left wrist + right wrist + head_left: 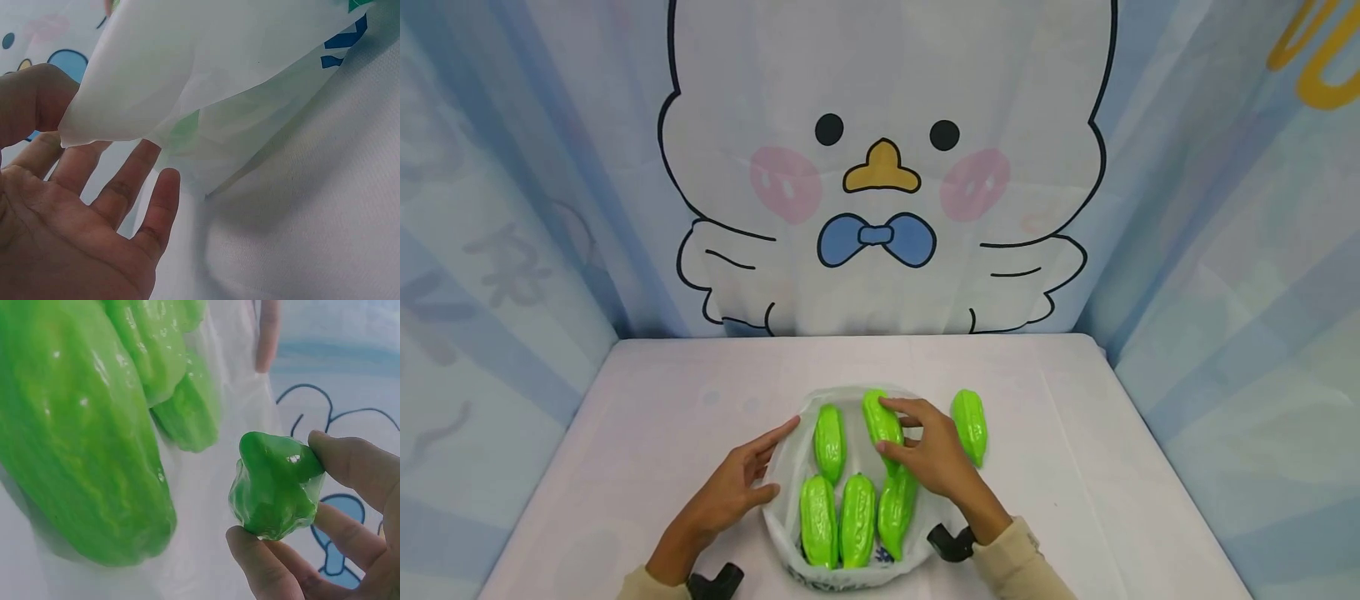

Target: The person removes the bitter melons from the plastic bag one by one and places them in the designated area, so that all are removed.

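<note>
In the head view, several green toy bitter melons (818, 521) lie in a white plastic bag (786, 546) with its mouth spread wide. My right hand (934, 448) holds another bitter melon (882, 422) between thumb and fingers over the far right part of the bag. The right wrist view shows the end of this bitter melon (278, 487), wrapped in clear film, between the fingertips. At the bag's left rim, my left hand (730, 492) has its fingers extended and touches the plastic. In the left wrist view, plastic covers some fingertips of the left hand (81, 231).
One more bitter melon (970, 427) lies on the white-covered table (1075, 500), just right of the bag. A cloth backdrop (880, 67) with a cartoon animal rises behind the table, and printed cloth walls stand at both sides. Each wrist wears a black camera mount (951, 543).
</note>
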Demonstrator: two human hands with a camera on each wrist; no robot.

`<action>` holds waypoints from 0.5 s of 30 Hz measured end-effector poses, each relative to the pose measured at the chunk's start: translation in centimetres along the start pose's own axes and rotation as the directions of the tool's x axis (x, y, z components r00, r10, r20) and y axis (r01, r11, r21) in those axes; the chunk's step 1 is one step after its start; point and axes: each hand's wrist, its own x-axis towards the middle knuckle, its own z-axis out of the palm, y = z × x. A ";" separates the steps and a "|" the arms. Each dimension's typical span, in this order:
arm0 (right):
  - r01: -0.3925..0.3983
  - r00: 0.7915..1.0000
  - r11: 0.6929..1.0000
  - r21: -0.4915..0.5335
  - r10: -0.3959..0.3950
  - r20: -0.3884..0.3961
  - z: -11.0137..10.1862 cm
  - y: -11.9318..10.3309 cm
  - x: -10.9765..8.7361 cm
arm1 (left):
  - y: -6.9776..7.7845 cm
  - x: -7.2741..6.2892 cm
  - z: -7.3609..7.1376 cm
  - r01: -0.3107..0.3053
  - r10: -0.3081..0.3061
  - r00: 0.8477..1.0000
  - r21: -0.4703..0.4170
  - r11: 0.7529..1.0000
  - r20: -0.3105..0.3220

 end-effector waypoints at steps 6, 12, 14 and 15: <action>0.006 1.000 1.000 0.018 -0.006 -0.025 -1.2 -0.5 -0.5 | 0.1 0.0 0.0 -0.008 0.008 1.000 -0.002 1.000 0.004; 0.002 0.999 1.000 0.023 0.000 -0.053 -2.5 -0.6 -0.8 | 0.1 0.0 -0.1 -0.008 0.008 1.000 -0.014 1.000 0.007; -0.004 0.998 1.000 0.015 0.005 -0.066 -2.9 -0.5 -0.8 | 0.1 0.0 -0.1 -0.007 0.008 1.000 -0.014 1.000 0.008; -0.010 0.997 1.000 0.011 0.010 -0.073 -3.1 -0.4 -0.8 | 0.1 0.0 -0.1 -0.007 0.008 1.000 -0.017 1.000 0.008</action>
